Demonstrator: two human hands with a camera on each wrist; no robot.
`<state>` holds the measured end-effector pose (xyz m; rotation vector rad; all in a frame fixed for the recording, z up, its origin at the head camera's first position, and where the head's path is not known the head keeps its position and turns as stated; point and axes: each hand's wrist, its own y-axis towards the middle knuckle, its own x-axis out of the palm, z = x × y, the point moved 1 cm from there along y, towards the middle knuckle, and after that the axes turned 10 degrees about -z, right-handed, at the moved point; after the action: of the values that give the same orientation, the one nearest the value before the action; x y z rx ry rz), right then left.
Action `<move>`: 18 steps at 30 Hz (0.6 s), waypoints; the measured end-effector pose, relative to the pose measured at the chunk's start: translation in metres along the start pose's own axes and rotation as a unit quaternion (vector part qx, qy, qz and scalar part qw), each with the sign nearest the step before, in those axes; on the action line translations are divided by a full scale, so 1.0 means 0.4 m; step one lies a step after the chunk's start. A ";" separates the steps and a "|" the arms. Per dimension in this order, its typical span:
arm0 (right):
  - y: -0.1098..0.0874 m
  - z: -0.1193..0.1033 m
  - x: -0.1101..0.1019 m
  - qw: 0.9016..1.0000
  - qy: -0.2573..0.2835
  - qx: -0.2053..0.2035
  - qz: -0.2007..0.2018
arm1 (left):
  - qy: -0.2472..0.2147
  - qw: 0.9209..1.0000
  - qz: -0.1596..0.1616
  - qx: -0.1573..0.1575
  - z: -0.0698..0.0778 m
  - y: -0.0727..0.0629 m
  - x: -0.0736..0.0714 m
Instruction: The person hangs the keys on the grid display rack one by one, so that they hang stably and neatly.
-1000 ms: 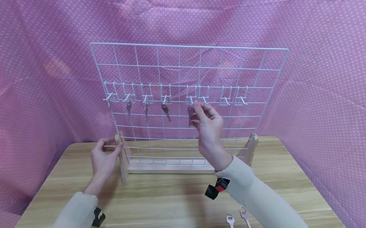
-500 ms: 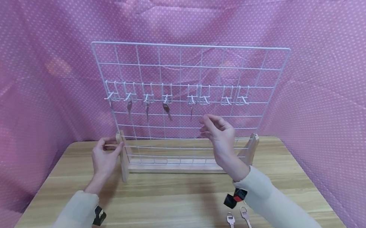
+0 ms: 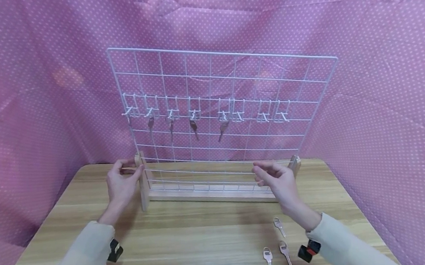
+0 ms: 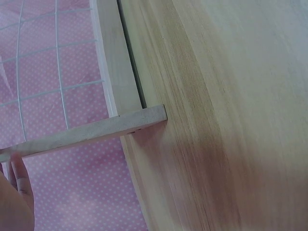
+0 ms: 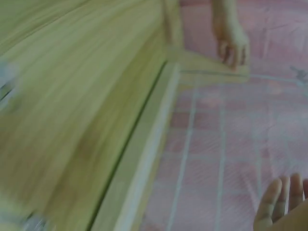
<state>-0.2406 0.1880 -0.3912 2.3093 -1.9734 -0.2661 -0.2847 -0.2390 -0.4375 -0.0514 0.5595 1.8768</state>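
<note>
My left hand (image 3: 121,184) grips the top of the left wooden post (image 3: 143,188), thumb on one side and fingers on the other; the left wrist view shows its fingertips at the post (image 4: 82,136). My right hand (image 3: 281,181), relaxed and holding nothing, is in front of the lower right of the white wire grid (image 3: 227,53). Several white hooks line the grid. A key (image 3: 224,127) dangles from a middle hook, and another key (image 3: 194,128) hangs to its left with more beyond. The three rightmost hooks (image 3: 263,117) bear no keys.
Three loose keys lie on the wooden table (image 3: 194,248): an upper key (image 3: 279,227), a left key (image 3: 268,259) and a right key (image 3: 285,253). The stand's base bar (image 3: 204,194) runs between the posts. Pink dotted cloth (image 3: 402,106) encloses the table.
My right hand has let go of the key, now hanging on the middle hook, and moved down and right. A third loose key has come into view. My left hand stays put.
</note>
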 end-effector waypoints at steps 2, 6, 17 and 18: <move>-0.010 0.019 -0.025 0.999 -0.038 0.011 -0.025 | -0.001 1.000 -0.001 -0.003 0.003 -0.001 -0.001; -0.034 0.055 -0.072 0.991 -0.115 0.026 -0.065 | -0.001 1.000 -0.004 -0.012 0.005 -0.004 -0.003; -0.090 0.175 -0.166 0.964 -0.237 0.040 -0.110 | 0.000 1.000 -0.005 -0.017 0.006 -0.005 0.000; -0.094 0.184 -0.173 0.961 -0.248 0.038 -0.113 | 0.000 1.000 -0.005 -0.019 0.007 -0.005 0.000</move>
<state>-0.2287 0.2655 -0.4653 2.7276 -1.9239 -0.8803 -0.2824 -0.2375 -0.4357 -0.0789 0.5233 1.8773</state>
